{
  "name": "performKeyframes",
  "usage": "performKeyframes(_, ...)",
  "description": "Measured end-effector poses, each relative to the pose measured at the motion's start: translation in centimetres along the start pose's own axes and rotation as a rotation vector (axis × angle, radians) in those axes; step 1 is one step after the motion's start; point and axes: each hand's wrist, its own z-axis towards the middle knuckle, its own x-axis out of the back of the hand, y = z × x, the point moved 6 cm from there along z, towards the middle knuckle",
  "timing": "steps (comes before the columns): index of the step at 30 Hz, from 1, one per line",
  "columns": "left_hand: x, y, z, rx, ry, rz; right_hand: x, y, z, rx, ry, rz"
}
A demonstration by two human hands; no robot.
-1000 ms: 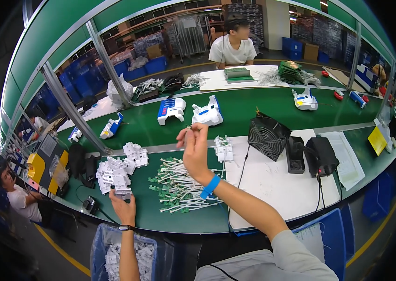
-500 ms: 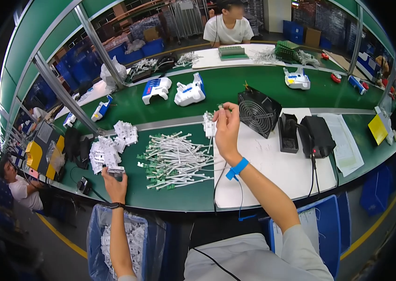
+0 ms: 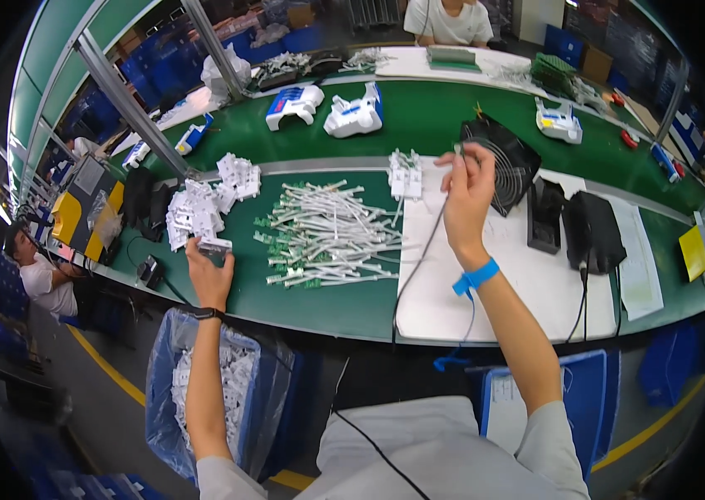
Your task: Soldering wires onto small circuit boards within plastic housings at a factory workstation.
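Note:
My left hand [image 3: 211, 277] pinches a white plastic part [image 3: 216, 245] beside a pile of white plastic parts [image 3: 194, 213] on the green bench. My right hand [image 3: 469, 200] is raised over the white board, fingertips pinched around a small greenish piece, too small to name. A thin black cable [image 3: 424, 258] runs from the board's front edge up to this hand. Between my hands lies a heap of white cables with small green circuit boards [image 3: 331, 233]. Several white parts [image 3: 406, 175] stand at the board's far left corner.
A black fan [image 3: 510, 162], a black holder [image 3: 545, 215] and a black power box [image 3: 594, 229] stand to the right. White-and-blue housings [image 3: 356, 111] sit on the green belt. Below the bench are a lined bin [image 3: 171, 333] of white parts and a blue bin [image 3: 594, 392]. Another person [image 3: 450, 23] sits opposite.
The view has tilted and shifted. My right hand has moved right, away from the white parts at the board's corner. My left hand keeps its white part beside the pile.

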Motion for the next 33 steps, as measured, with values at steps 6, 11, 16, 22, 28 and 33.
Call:
performKeyframes(6,-0.2,0.5,0.3,0.068,-0.025,-0.113,1.5,2.1,-2.4,-0.093,-0.038,-0.087)
performKeyframes(11,-0.4,-0.1,-0.4,0.088,-0.042,-0.213,2.1,2.3,-3.8,-0.09,-0.047,-0.23)
performKeyframes(16,0.0,0.5,-0.3,0.021,-0.009,-0.205,1.4,1.1,-4.0,0.004,-0.092,-0.315)
performKeyframes(22,-0.2,0.0,0.0,0.101,0.014,-0.185,1.6,2.3,-4.2,0.048,-0.115,-0.517)
performKeyframes(28,0.1,0.5,0.0,0.067,0.009,-0.136,0.8,3.5,-5.9,0.059,-0.214,-0.616)
performKeyframes(33,-0.3,-0.8,0.3,0.22,-0.002,-0.227,-0.9,2.1,-5.3,0.157,-0.285,-0.595)
